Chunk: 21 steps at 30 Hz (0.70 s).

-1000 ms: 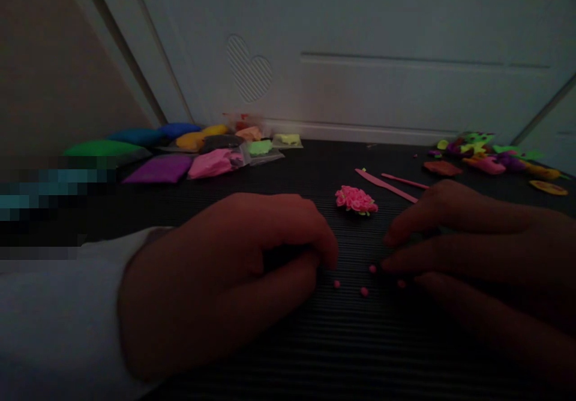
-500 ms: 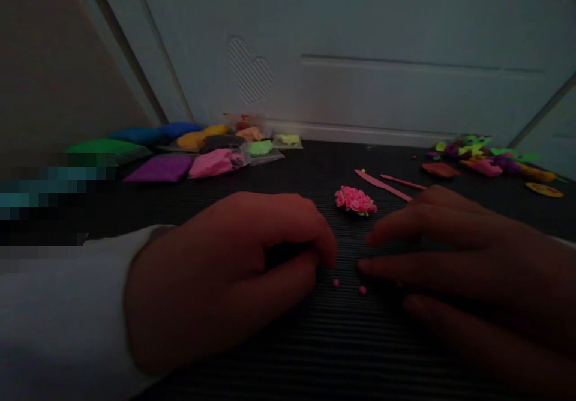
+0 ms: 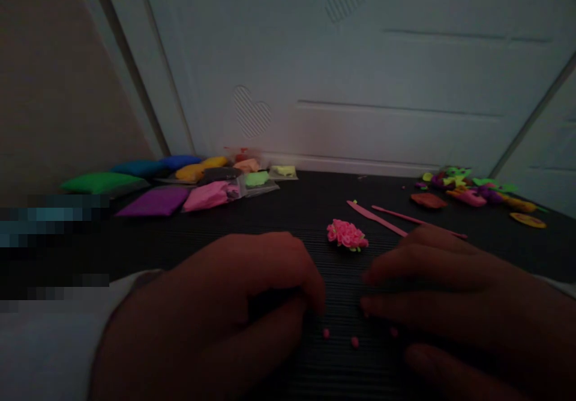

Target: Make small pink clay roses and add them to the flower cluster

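My left hand (image 3: pixel 211 311) rests on the dark ribbed tabletop, closed, with its fingers curled toward the thumb. Whatever lies between those fingertips is hidden. Opposite it, my right hand (image 3: pixel 459 299) is open, fingers spread and tips low over the table. Between the hands lie tiny pink balls of clay: one ball (image 3: pixel 326 333) by my left fingertips, another ball (image 3: pixel 355 342) in the middle, and a third ball (image 3: pixel 394 332) near my right thumb. Just beyond them sits a cluster of pink clay roses (image 3: pixel 346 235) with small green leaves.
A pink modelling knife (image 3: pixel 375 218) and a thin pink stick (image 3: pixel 414 217) lie beyond my right hand. Bagged clay, including a purple pack (image 3: pixel 155 202) and a pink pack (image 3: pixel 209 196), is at back left. Colourful clay pieces (image 3: pixel 472 191) are at back right, before a white panel (image 3: pixel 351 137).
The view has tilted upward, so everything sits lower in the picture. A third pink ball now shows clearly near my right thumb. Both hands keep nearly the same pose.
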Tool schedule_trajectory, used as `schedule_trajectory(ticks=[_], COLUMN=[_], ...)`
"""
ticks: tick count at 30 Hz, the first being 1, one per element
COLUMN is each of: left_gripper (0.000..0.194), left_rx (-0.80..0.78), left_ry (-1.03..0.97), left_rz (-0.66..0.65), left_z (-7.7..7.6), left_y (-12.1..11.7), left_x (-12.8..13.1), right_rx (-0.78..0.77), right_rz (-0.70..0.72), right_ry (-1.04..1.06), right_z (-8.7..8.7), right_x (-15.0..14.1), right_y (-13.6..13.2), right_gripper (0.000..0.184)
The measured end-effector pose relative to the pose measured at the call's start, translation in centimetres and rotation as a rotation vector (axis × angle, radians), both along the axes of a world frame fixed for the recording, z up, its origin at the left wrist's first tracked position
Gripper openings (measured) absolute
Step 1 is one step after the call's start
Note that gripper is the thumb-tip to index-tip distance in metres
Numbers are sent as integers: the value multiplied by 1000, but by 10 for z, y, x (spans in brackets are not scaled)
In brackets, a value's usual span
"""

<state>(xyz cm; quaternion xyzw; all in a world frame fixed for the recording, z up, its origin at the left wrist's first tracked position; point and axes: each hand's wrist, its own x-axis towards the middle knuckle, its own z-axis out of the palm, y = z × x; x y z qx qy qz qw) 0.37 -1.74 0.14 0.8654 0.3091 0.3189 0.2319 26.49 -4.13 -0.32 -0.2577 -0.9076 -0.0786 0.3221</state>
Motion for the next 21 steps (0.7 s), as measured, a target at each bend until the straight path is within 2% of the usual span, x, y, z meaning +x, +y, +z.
schedule_trajectory(ticks=[4,7,12,16,21], left_gripper=[33,31,32,31,32], left_rx=[-34,-36,-63,-81,-128], left_ry=[37,47,39,-12,0], left_rz=[20,57,44,94,148], left_z=[-1,0,1,4,10], left_y=[3,6,5,-3,-10], left_x=[-2,-3,-4,2,7], right_rx=[7,83,109,105,167], right_rz=[46,12,-22,45,-2], right_ry=[-14,-45,14,8,9], right_z=[-3,-6,-8,-7,-7], right_x=[3,2,-1,1,0], right_y=[6,5,1,4,6], right_gripper=[22,31,28,27,27])
